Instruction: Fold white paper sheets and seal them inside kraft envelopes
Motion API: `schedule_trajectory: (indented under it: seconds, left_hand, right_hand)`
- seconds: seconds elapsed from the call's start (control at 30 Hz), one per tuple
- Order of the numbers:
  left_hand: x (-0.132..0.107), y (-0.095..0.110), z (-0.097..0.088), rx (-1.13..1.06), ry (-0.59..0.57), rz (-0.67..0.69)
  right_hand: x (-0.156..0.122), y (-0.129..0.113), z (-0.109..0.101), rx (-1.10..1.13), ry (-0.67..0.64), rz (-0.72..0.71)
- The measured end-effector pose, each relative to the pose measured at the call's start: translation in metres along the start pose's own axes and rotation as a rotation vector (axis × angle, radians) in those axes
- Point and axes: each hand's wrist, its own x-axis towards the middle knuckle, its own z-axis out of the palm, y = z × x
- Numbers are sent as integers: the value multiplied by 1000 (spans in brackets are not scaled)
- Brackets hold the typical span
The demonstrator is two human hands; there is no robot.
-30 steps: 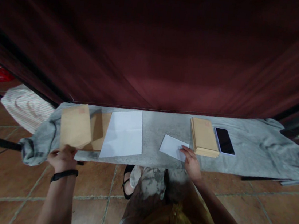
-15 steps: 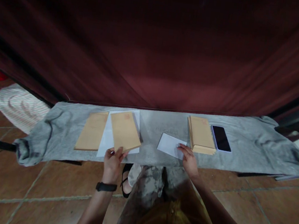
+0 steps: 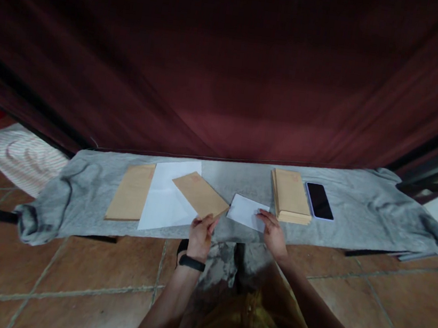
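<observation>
My left hand (image 3: 201,235) is closed on the near edge of a brown paper envelope (image 3: 200,194). The envelope is tilted, its right corner close to a small folded white paper (image 3: 247,212). My right hand (image 3: 272,233) has its fingertips on the right end of that folded paper; thumb and fingers look pinched on it. Partly under the envelope lies a larger white sheet (image 3: 161,199), flat on the grey cloth. Left of the sheet are brown envelopes (image 3: 129,192), lying flat.
A pile of several brown envelopes (image 3: 293,195) sits right of the folded paper, with a phone (image 3: 319,201) beside it. Grey cloth (image 3: 373,222) covers the narrow table. A dark red curtain (image 3: 228,90) hangs along the back edge.
My left hand has moved right with the envelope, turning it and bringing its corner near the folded paper. More of the white sheet now shows. My right hand has stayed at the folded paper.
</observation>
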Motion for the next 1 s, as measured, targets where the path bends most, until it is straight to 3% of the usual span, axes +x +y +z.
schedule_trajectory:
  seconds: [0.13, 0.23, 0.4, 0.5, 0.6, 0.73, 1.0]
  left_hand:
    - [-6, 2, 6, -93, 5, -53]
    - [-15, 2, 10, -154, -7, -64]
    - [-29, -8, 18, -213, -46, -73]
    - [-35, -16, 20, -239, -92, -73]
    - [-40, -22, 19, -235, -109, -85]
    - [-41, -20, 11, -181, -69, -94]
    - [-11, 31, -34, -73, 80, 36]
  right_hand:
    - [1, -16, -3, 50, 66, 27]
    - [3, -43, 3, 137, 55, 82]
    - [12, -95, 37, 464, -56, 429]
    - [22, -115, 58, 704, -145, 588]
    - [31, -123, 72, 872, -121, 679]
    - [41, -122, 81, 911, -78, 733]
    - [52, -118, 81, 898, -130, 832]
